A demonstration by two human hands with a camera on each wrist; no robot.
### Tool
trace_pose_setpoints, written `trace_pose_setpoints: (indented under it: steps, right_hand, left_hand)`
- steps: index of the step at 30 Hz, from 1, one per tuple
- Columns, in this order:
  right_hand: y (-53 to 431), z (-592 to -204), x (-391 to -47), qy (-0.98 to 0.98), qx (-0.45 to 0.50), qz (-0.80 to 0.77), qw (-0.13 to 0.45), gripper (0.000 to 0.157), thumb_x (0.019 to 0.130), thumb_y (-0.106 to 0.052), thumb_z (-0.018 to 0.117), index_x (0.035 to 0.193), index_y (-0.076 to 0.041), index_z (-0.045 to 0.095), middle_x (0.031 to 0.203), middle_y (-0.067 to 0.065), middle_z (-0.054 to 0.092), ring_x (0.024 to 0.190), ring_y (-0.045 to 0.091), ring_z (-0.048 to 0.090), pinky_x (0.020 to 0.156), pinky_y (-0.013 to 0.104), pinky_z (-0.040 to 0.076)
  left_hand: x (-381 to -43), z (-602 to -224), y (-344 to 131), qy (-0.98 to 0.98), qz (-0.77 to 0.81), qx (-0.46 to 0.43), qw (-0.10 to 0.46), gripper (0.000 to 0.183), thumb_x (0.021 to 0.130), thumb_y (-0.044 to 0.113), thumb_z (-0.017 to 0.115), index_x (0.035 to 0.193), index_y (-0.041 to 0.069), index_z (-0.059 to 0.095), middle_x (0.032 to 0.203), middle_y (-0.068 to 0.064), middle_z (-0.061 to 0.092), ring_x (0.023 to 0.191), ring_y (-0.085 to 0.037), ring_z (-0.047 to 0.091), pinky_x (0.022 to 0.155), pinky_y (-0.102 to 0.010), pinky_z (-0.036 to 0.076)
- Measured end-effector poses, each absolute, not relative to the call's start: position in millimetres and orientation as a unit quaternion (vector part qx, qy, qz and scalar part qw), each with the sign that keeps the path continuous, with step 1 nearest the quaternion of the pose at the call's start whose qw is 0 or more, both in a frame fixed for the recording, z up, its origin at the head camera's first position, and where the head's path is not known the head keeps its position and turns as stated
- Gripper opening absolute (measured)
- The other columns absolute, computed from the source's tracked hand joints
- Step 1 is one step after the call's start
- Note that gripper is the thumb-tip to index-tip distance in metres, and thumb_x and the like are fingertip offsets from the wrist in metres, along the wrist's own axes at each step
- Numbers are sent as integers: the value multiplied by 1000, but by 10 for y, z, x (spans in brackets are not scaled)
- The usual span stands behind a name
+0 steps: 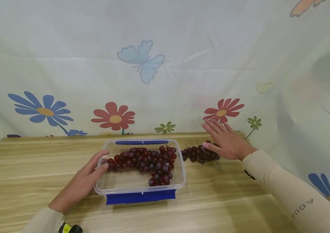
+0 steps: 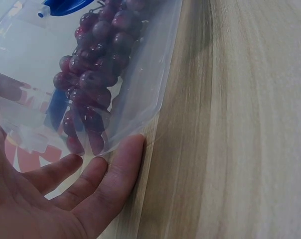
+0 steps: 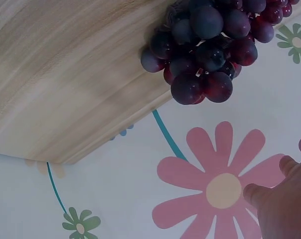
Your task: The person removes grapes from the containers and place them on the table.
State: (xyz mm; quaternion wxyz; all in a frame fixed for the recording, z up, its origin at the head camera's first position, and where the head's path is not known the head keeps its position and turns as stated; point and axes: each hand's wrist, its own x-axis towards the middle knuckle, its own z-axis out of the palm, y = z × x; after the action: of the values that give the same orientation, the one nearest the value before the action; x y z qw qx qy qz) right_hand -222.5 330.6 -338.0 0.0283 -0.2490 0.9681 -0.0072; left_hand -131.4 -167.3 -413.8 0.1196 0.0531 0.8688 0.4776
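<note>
A clear plastic food container [image 1: 124,187] with blue clip flaps stands on the wooden table, holding a large bunch of dark red grapes [image 1: 141,159]. My left hand [image 1: 84,179] grips the container's left end, thumb and index finger at its rim. In the left wrist view, fingertips [image 2: 121,167] touch the clear wall. To the container's right lies a second bunch of grapes [image 1: 197,154]. Above its right end is my right hand [image 1: 229,142], fingers extended and spread, partly covering it. In the right wrist view, that bunch [image 3: 208,55] appears apart from the hand [image 3: 285,194].
A pale cloth backdrop [image 1: 182,97] printed with flowers and a butterfly hangs behind the table and down the right side. The wooden tabletop [image 1: 31,168] extends left of the container and in front of it.
</note>
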Motion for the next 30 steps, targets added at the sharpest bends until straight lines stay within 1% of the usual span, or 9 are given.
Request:
trace_pose_setpoints:
  steps: [6,9,14,24,30]
  right_hand:
    - [3260,-3334,-2200,966,-255,-11,33,83,106,-63,44,169,-24,6,178,6,5,165,35,5,130,64,3]
    - [3215,-3307,-2186,965,-261,-11,32,83,105,-63,44,169,-23,8,178,6,7,165,36,7,130,64,5]
    - [3131,-3278,-2163,962,-272,-4,27,84,105,-65,43,169,-24,9,178,5,8,165,37,9,130,64,8]
    - [2953,-3235,-2111,955,-296,-8,31,83,105,-64,44,169,-25,8,178,2,8,165,32,8,132,59,7]
    - [2863,-3241,-2101,950,-312,7,25,82,106,-65,41,169,-27,5,178,1,8,165,32,9,131,60,14]
  left_hand:
    - [-1310,-4139,-1687,868,479,59,115,55,111,52,40,162,38,24,166,-24,35,148,-57,37,110,-78,34]
    - [-1306,-4134,-1690,868,480,60,115,55,111,52,40,162,39,24,167,-24,35,149,-58,36,110,-78,35]
    - [-1314,-4140,-1692,867,481,56,119,56,111,53,40,162,38,23,167,-24,34,149,-58,34,110,-78,34]
    - [-1302,-4155,-1679,867,479,57,126,57,111,52,40,163,38,22,167,-25,33,149,-59,33,109,-79,33]
    - [-1309,-4148,-1679,864,486,58,122,57,111,53,40,162,38,23,167,-24,34,150,-58,33,110,-80,32]
